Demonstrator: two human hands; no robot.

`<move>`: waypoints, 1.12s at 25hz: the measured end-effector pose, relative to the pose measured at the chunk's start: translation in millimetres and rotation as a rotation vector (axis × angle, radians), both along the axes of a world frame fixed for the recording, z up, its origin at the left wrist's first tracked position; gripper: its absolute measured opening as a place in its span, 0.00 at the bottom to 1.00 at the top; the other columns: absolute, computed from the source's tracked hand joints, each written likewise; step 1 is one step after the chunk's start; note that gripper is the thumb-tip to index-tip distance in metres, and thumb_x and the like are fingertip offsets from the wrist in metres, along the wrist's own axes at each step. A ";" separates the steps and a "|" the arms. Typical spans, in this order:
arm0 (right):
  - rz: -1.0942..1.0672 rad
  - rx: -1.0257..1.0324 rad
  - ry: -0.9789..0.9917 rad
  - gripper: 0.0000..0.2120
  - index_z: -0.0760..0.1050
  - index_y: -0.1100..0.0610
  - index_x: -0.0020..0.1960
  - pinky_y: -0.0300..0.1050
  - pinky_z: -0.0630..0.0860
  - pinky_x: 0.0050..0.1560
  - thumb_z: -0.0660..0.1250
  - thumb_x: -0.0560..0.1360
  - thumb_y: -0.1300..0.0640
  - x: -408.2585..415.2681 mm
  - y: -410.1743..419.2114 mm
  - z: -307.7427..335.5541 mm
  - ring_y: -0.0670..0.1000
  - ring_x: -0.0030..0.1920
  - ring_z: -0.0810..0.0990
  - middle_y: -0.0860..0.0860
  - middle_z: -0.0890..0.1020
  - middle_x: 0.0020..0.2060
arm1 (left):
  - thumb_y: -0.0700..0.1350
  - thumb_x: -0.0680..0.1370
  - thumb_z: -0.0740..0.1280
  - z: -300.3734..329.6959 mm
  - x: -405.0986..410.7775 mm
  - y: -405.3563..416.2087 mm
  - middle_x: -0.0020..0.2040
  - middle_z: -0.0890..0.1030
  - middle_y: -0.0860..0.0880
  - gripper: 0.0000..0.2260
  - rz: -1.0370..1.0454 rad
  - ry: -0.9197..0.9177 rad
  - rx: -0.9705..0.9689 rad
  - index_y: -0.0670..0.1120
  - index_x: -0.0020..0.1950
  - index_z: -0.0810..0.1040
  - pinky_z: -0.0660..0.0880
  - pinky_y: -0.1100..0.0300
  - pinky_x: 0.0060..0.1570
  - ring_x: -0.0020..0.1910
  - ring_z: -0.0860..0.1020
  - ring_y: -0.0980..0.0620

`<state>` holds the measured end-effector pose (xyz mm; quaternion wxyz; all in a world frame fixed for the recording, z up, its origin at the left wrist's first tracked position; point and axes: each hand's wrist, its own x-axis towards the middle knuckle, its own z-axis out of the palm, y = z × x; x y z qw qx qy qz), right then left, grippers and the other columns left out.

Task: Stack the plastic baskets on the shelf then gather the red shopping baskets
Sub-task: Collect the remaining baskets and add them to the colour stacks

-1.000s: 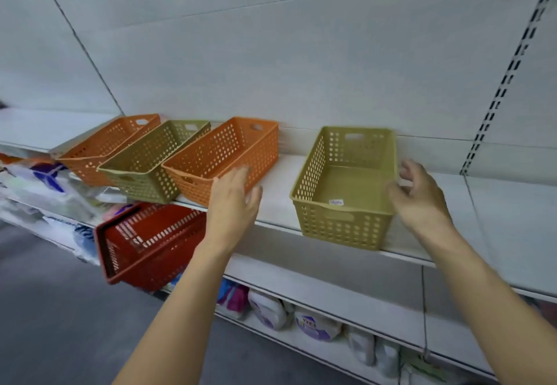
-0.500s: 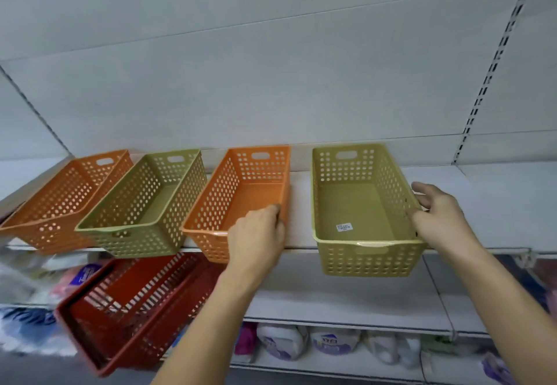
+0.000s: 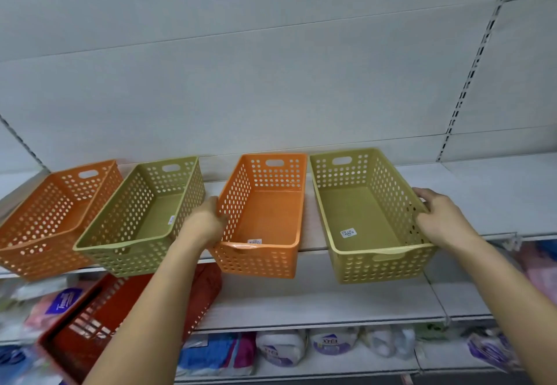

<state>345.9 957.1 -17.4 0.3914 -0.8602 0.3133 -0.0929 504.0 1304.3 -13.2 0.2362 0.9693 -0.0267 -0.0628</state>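
Several perforated plastic baskets stand side by side on a white shelf [image 3: 494, 197]. From the left: an orange basket [image 3: 39, 228], an olive basket [image 3: 141, 219], a second orange basket [image 3: 265, 219] and a yellow-green basket [image 3: 361, 219]. My left hand [image 3: 205, 225] grips the left wall of the second orange basket. My right hand [image 3: 437, 219] grips the right wall of the yellow-green basket. Both of these baskets overhang the shelf's front edge. A red shopping basket [image 3: 99, 321] sits tilted on the level below, partly hidden by my left forearm.
The white back wall rises behind the shelf, with slotted uprights [image 3: 470, 71] at the right. Packaged goods [image 3: 283, 348] fill the lower shelf, and more packets [image 3: 57, 303] lie at the lower left. Bare shelf extends to the right of the yellow-green basket.
My left hand has shifted from the second orange basket's front right corner to its left wall. My right hand has closed on the yellow-green basket's right wall. The view has moved closer.
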 end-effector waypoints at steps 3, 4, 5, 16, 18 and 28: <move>-0.030 -0.004 -0.051 0.26 0.73 0.45 0.64 0.57 0.78 0.51 0.58 0.70 0.62 -5.9 1.9 -9.5 0.58 0.47 0.81 0.52 0.83 0.48 | 0.42 0.78 0.61 -9.2 -9.2 4.9 0.61 0.82 0.40 0.19 0.031 -0.040 -0.199 0.50 0.69 0.72 0.77 0.45 0.58 0.56 0.80 0.37; -0.047 0.008 -0.085 0.25 0.73 0.45 0.64 0.56 0.78 0.51 0.58 0.71 0.63 -10.1 3.6 -10.9 0.57 0.47 0.81 0.51 0.83 0.47 | 0.42 0.77 0.61 -10.7 -13.7 4.3 0.60 0.82 0.41 0.19 0.037 -0.062 -0.242 0.52 0.68 0.73 0.77 0.44 0.57 0.55 0.81 0.38; -0.060 0.019 -0.127 0.25 0.72 0.45 0.65 0.54 0.78 0.50 0.58 0.72 0.64 -15.3 3.3 -13.2 0.56 0.47 0.81 0.51 0.83 0.47 | 0.42 0.77 0.61 -11.3 -20.6 1.6 0.59 0.83 0.42 0.19 0.043 -0.082 -0.276 0.53 0.68 0.73 0.77 0.44 0.58 0.55 0.81 0.38; -0.239 0.032 -0.453 0.20 0.73 0.56 0.66 0.50 0.76 0.54 0.62 0.75 0.68 -133.3 -56.1 -11.8 0.52 0.52 0.80 0.51 0.81 0.51 | 0.42 0.78 0.61 -13.5 -122.3 -100.4 0.54 0.83 0.48 0.19 -0.056 -0.162 -0.505 0.54 0.69 0.72 0.77 0.43 0.57 0.54 0.81 0.42; -0.268 0.013 -0.453 0.20 0.72 0.58 0.66 0.45 0.73 0.51 0.61 0.75 0.69 -163.1 -75.8 -7.0 0.50 0.52 0.79 0.51 0.80 0.52 | 0.43 0.79 0.60 -10.4 -144.8 -126.8 0.53 0.81 0.50 0.19 -0.091 -0.142 -0.537 0.56 0.68 0.71 0.78 0.41 0.56 0.53 0.81 0.42; -0.360 0.019 -0.549 0.21 0.73 0.55 0.65 0.48 0.77 0.49 0.60 0.75 0.70 -354.8 -237.1 15.3 0.47 0.46 0.81 0.52 0.82 0.50 | 0.41 0.79 0.61 7.9 -300.7 -313.3 0.52 0.79 0.51 0.18 -0.217 -0.157 -0.733 0.54 0.67 0.73 0.80 0.51 0.46 0.47 0.80 0.50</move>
